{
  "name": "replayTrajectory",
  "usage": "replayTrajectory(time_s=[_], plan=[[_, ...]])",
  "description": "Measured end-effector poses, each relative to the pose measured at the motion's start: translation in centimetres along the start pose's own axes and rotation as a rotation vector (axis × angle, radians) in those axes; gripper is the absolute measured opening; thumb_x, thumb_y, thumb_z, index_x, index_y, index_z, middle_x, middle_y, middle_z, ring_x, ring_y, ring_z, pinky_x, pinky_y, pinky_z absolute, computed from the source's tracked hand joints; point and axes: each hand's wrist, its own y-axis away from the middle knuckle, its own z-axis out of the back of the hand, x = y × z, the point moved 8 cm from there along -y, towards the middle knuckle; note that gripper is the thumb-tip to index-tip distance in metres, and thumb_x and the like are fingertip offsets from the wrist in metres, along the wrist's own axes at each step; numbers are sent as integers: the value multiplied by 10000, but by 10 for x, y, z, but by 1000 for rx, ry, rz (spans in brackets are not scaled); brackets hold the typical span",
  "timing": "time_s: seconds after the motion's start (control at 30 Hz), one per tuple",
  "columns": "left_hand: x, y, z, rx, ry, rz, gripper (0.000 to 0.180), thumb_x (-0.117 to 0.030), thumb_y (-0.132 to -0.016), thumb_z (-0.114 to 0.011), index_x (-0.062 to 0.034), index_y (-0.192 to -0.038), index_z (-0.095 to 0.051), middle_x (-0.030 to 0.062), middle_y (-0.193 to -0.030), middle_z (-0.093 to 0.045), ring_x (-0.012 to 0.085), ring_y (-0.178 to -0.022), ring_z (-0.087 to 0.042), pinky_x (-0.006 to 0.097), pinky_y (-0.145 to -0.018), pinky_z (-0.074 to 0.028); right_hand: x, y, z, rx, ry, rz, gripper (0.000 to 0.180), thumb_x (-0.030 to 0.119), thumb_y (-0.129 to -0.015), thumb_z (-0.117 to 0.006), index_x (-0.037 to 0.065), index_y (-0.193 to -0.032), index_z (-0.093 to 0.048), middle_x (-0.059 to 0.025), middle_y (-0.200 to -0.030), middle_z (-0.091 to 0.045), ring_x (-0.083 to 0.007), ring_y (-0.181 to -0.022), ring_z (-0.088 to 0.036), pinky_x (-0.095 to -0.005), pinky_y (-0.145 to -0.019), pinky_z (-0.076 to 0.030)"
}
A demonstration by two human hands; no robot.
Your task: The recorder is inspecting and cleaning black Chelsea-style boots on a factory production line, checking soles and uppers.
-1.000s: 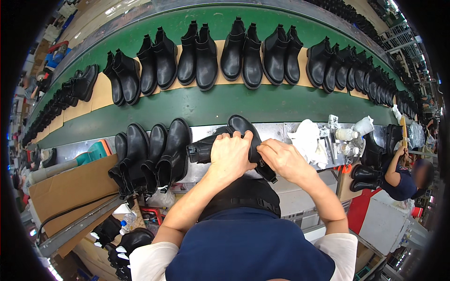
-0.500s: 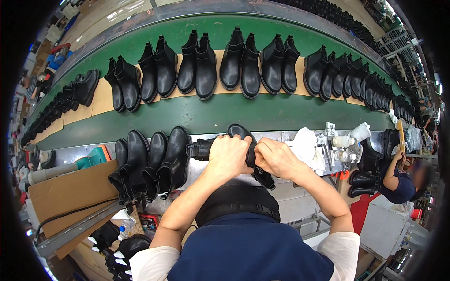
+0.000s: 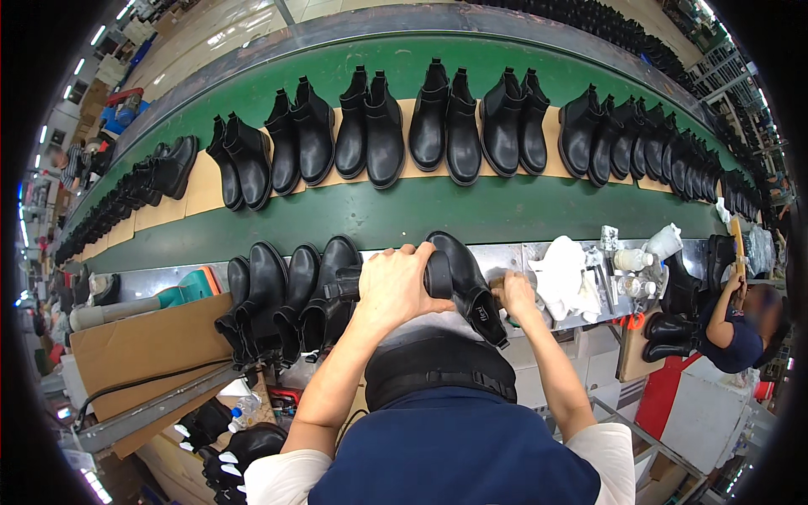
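Observation:
My left hand [image 3: 391, 282] is wrapped round a black ankle boot [image 3: 343, 284] lying on its side, its shaft pointing left. The dark rounded end of this boot shows past my thumb. Just right of it, another black ankle boot [image 3: 461, 265] rests with its toe away from me and its shaft opening toward me. My right hand [image 3: 515, 296] is to the right of that boot, low over the metal ledge, with curled fingers. Something small and brownish shows at its fingertips, too small to name.
Two pairs of black boots [image 3: 268, 282] stand at the left, beside a teal tool [image 3: 189, 290] and a cardboard sheet [image 3: 147, 353]. Beyond, paired boots [image 3: 383, 139] line the green belt [image 3: 353, 217]. White cloth [image 3: 562, 273] and bottles [image 3: 633, 259] lie right; a co-worker [image 3: 728, 332] is farther right.
My right hand has left the boot and moved right, down to the ledge. My left hand has shifted slightly left with its boot, tilting it so its rounded end shows.

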Motion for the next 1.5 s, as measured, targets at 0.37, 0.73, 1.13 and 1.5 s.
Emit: replayTrajectory(time_s=[0.37,0.73,1.13,1.5], plan=[[-5,-7,-3,5,53,111,741,-435,-497,-833,-53,-1071,-561,149,-853,-642,315,-767,-656,384,-690,-526,-35,1,15,-108,-504,-309,281,156,-736,-697,-5,-938,-584,-178,-818,-646,-309,-794,-643,-378,-698,-500],[-12,-10,-13,-105,-2,156,593,-388,-544,-810,-31,-945,-558,146,-791,-638,307,-683,-659,390,-640,-534,145,17,162,-287,-818,64,217,183,-872,-592,18,-1006,-549,-178,-858,-638,-319,-785,-649,-365,-691,-504],[-19,-13,-16,-101,39,141,557,-371,-581,-763,-49,-981,-547,161,-781,-639,318,-657,-654,390,-557,-527,133,-4,165,-404,-788,-9,189,183,-858,-602,23,-948,-557,-185,-792,-642,-346,-728,-643,-380,-629,-495],[-29,-15,-17,7,41,139,576,-363,-571,-794,-41,-974,-538,154,-824,-647,310,-706,-666,405,-664,-529,121,-14,163,-437,-744,-41,205,188,-872,-586,8,-964,-554,-189,-819,-644,-356,-743,-641,-386,-654,-492]])
